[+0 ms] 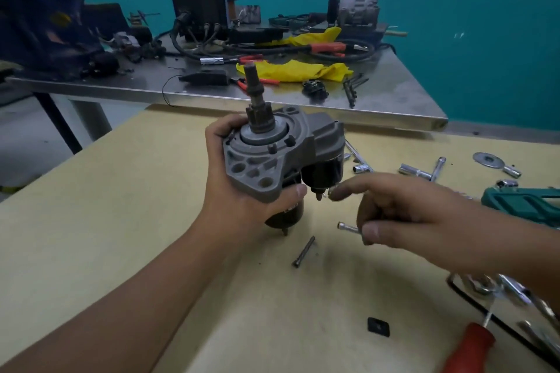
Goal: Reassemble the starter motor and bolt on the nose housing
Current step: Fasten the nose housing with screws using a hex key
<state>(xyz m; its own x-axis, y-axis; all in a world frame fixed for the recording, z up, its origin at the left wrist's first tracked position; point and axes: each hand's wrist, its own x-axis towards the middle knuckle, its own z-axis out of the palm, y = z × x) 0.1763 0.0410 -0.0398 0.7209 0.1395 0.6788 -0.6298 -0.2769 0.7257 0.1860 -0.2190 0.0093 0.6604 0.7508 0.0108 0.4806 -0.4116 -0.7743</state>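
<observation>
My left hand (pixel 230 191) grips the starter motor (pixel 266 160) above the yellow table, with the grey nose housing facing up and the pinion shaft (pixel 253 85) sticking upward. The black solenoid (pixel 324 172) hangs on its right side. My right hand (pixel 409 209) is just right of the solenoid; its index finger reaches to the small terminals at the solenoid's lower end. Its other fingers are curled, and a short chrome tool (pixel 347 226) pokes out from between them and the thumb. A long bolt (pixel 304 251) lies loose on the table below the motor.
On the yellow table (pixel 151 221) lie chrome T-wrenches and sockets (pixel 424 172), a large washer (pixel 488 159), a teal tool (pixel 521 203), a red-handled screwdriver (pixel 469 351) and a small black square piece (pixel 378 326). Behind stands a steel bench (pixel 303 100) crowded with cables, yellow cloth (pixel 291 70) and parts.
</observation>
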